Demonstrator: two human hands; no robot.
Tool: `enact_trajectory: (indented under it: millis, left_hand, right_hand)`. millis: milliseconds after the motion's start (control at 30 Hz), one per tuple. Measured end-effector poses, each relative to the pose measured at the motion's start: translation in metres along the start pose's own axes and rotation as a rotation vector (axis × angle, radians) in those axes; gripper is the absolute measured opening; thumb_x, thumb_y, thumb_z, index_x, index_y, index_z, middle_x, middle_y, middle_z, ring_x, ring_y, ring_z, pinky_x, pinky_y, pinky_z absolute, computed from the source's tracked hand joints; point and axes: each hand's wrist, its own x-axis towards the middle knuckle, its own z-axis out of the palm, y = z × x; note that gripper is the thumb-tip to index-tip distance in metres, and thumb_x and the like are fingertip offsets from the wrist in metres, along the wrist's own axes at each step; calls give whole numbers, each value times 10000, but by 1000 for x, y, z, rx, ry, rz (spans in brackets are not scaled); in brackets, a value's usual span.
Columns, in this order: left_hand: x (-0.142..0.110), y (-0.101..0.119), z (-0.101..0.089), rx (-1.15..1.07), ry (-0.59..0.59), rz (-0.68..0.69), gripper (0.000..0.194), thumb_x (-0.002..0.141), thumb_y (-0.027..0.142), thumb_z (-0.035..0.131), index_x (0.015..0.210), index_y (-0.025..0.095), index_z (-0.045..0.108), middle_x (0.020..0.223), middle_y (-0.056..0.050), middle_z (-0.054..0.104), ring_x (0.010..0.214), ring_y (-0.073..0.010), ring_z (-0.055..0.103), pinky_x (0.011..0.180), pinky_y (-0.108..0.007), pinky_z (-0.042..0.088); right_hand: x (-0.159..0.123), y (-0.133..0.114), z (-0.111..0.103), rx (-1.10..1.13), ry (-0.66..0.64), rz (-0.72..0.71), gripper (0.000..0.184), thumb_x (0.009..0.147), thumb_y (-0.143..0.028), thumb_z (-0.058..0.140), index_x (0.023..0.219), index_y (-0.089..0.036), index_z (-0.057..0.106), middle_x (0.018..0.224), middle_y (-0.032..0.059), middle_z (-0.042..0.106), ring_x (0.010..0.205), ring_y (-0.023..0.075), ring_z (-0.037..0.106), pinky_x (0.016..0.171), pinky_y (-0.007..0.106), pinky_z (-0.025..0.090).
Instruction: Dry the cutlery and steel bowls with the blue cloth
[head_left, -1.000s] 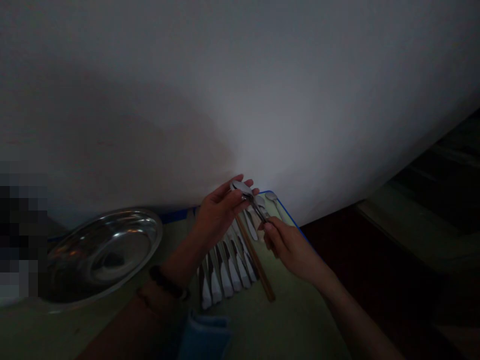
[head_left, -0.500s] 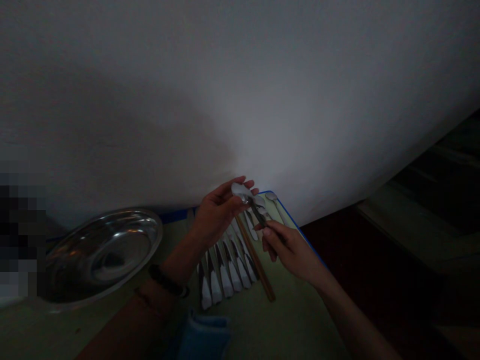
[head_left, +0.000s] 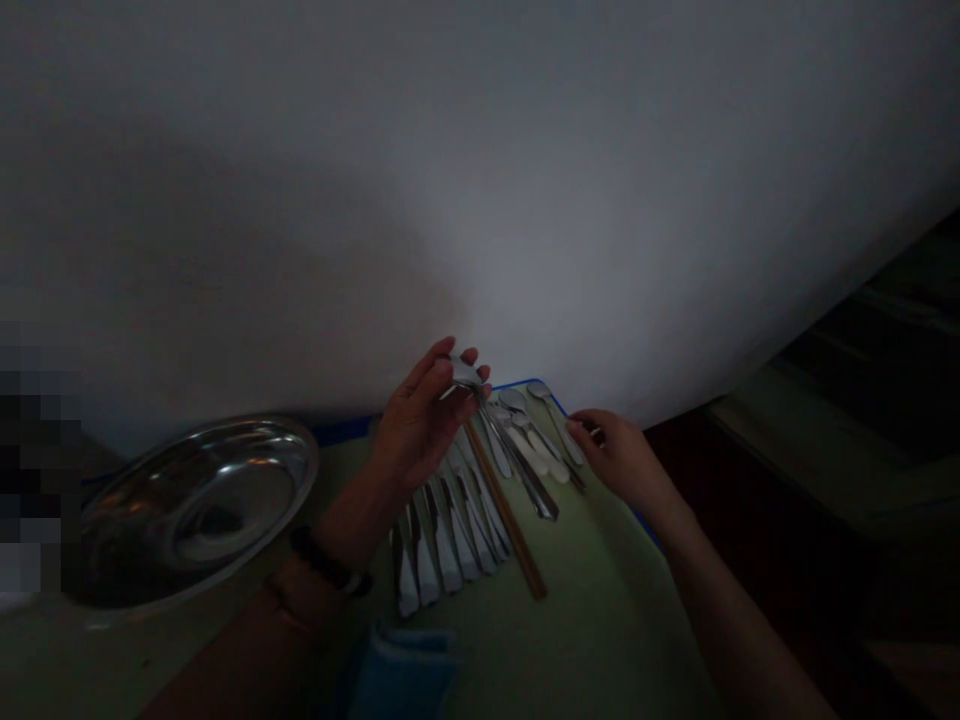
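My left hand [head_left: 424, 415] is closed around the bowl end of a metal spoon [head_left: 466, 372], raised near the wall. A long handle [head_left: 517, 470] slants down to the right from its fingers; whether more than one piece is in the grip is hard to see. My right hand [head_left: 619, 450] is at the table's right edge with curled fingers. Its fingertips are at the handle of another spoon [head_left: 538, 390] lying there; what they pinch, if anything, cannot be made out. More spoons [head_left: 512, 400] with pale handles [head_left: 551, 465] lie between the hands.
A row of several metal cutlery handles [head_left: 450, 570] lies below my left hand, beside wooden chopsticks [head_left: 510, 520]. A large oval steel dish [head_left: 292, 490] stands at left. A folded blue cloth [head_left: 412, 675] is at the front. The wall [head_left: 480, 180] rises behind the table.
My right hand has let go of the spoon handle and moved right to the table edge. My left hand has shifted slightly left and up, keeping the spoon.
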Motion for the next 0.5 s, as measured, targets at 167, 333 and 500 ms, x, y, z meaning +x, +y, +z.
enact_trajectory:
  millis: [167, 333, 500]
  left_hand:
    - [1, 2, -2, 138, -29, -102, 237, 752, 174, 664, 988, 184, 642, 960, -51, 672, 821, -189, 669, 737, -319, 562]
    - [0, 5, -2, 221, -34, -165, 244, 753, 158, 660, 997, 175, 651, 985, -59, 666, 816, -185, 672, 740, -315, 558]
    - [3, 13, -8, 245, -23, -160, 232, 761, 145, 644, 991, 171, 656, 982, -67, 670, 823, -193, 667, 731, -322, 562]
  right_hand:
    - [14, 21, 16, -269, -124, 130, 284, 837, -337, 488, 933, -107, 623, 927, 149, 652, 866, 218, 613, 755, 290, 418]
    - [28, 17, 27, -367, -142, 197, 290, 846, -306, 465, 978, -85, 598, 981, 182, 638, 929, 248, 608, 771, 308, 413]
    - [46, 14, 25, -428, -216, 207, 268, 837, -204, 441, 955, -55, 630, 973, 228, 645, 935, 282, 617, 750, 335, 425]
